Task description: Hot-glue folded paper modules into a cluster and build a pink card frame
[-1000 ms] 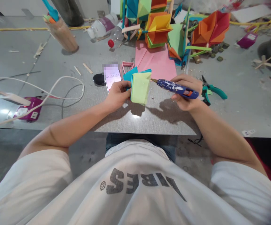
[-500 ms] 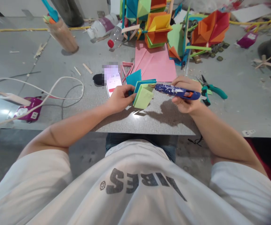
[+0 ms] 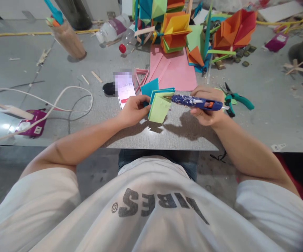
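My left hand (image 3: 135,111) pinches a folded paper piece (image 3: 159,109), light green in front with blue folds behind, and holds it above the table near its front edge. My right hand (image 3: 208,105) is wrapped around a blue glue gun (image 3: 190,101) spotted with whitish residue. The gun's metal nozzle points left and meets the green paper near its upper edge; whether glue comes out is too small to tell. Behind my left hand lies a phone (image 3: 126,92) with a lit screen. Pink paper sheets (image 3: 179,75) lie beyond the folded piece.
Green-handled pliers (image 3: 239,99) lie right of my right hand. Colourful folded-paper structures (image 3: 176,31) stand at the back. Plastic bottles (image 3: 114,29) and a wooden stick holder (image 3: 70,42) are at the back left. A white cable (image 3: 70,87) loops by a purple power socket (image 3: 33,122).
The nozzle has shifted slightly left and down over the green paper. The green front of the paper has changed its angle and now looks flatter and wider.
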A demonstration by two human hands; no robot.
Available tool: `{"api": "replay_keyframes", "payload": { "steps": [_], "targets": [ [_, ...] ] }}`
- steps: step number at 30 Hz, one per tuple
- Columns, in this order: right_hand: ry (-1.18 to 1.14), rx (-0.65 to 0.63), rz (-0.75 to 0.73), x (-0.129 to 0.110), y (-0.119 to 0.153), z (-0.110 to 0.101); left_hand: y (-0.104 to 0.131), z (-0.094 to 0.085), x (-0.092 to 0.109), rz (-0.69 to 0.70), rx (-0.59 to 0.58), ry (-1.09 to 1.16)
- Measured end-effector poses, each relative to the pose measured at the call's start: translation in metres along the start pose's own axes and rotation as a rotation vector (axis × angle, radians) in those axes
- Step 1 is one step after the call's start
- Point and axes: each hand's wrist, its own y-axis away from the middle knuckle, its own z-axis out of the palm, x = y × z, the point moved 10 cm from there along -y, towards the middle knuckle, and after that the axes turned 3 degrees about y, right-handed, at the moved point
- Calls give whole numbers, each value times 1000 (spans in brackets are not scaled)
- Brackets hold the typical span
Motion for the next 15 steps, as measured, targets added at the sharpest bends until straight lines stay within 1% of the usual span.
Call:
{"api": "replay_keyframes", "payload": {
  "steps": [2,4,9,15],
  "targets": [
    [14,-2,20,4,1,-1,-1,-1,6,79,0,-85],
    [19,1,27,7,2,-2,-2,-2,7,114,1,-113],
    [46,-9,82,18,5,-7,-4,-3,8,136,-7,-72],
    [0,-17,67,22,7,-11,-7,-5,9,148,-11,-56]
  ]
}}
